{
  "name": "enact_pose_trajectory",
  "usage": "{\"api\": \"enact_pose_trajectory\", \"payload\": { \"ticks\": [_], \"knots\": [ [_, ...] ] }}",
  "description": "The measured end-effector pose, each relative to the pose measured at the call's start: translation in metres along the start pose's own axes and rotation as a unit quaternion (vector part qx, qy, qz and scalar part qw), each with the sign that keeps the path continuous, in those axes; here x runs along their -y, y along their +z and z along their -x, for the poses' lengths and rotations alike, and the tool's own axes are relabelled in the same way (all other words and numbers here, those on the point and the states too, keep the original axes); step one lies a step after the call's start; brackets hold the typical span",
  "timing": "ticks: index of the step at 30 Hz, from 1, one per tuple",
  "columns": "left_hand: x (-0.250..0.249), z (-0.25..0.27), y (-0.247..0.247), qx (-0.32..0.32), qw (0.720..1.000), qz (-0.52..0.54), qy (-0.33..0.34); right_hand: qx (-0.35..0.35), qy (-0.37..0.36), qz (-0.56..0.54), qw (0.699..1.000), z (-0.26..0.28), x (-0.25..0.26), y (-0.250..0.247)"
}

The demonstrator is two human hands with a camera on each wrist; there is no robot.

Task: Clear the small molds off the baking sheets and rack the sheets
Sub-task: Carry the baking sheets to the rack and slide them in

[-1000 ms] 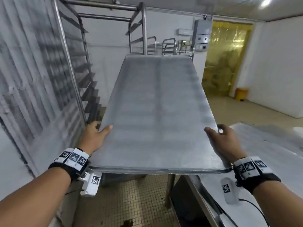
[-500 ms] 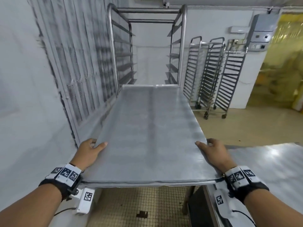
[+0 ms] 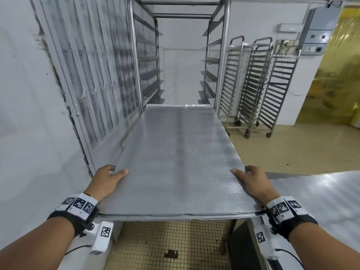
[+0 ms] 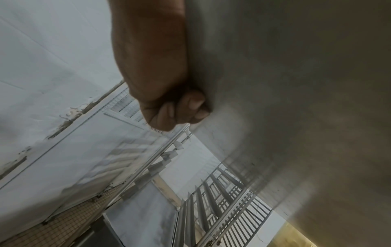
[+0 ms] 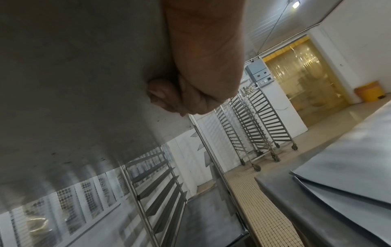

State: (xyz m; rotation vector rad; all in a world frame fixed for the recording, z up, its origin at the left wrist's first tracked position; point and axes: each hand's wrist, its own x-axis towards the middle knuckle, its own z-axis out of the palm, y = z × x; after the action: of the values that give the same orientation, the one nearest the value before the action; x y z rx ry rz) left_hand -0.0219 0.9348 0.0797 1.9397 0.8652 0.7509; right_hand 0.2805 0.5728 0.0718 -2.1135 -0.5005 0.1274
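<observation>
a: what has moved?
b: the rack now stands square ahead of the baking sheet, nearer its far edge.
a: the fingers?
b: left hand and right hand each grip a side edge, thumbs on top, fingers curled beneath.
a: around them?
b: white walls, tiled floor; three empty racks beyond the right fingers, a steel table beside them.

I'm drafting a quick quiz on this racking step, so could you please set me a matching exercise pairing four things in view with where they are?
Things:
1. baking sheet
2. tall rack
3. three empty racks
4. strip curtain

Places:
a. doorway, far right
b. straight ahead, at the sheet's far end
c. held by left hand and right hand
d. against the back wall

Pairs: 1-c, 2-b, 3-d, 4-a
</observation>
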Motion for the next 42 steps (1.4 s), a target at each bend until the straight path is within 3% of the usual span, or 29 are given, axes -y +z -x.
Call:
{"api": "enact_pose_trajectory", "payload": {
  "ticks": [12,26,42],
  "knots": [
    [0.028,-0.114,0.007,0.061,0.998,0.028,-0.01,-0.007,0.048,0.012,0.999,-0.072,0.024,0.069],
    [0.067,-0.221,0.045,0.062,0.996,0.032,-0.048,-0.015,0.081,0.025,0.996,-0.144,0.038,0.116],
    [0.048,-0.369,0.106,0.051,0.997,0.034,-0.038,0.006,0.071,0.004,0.997,-0.319,0.044,0.133]
  ]
}}
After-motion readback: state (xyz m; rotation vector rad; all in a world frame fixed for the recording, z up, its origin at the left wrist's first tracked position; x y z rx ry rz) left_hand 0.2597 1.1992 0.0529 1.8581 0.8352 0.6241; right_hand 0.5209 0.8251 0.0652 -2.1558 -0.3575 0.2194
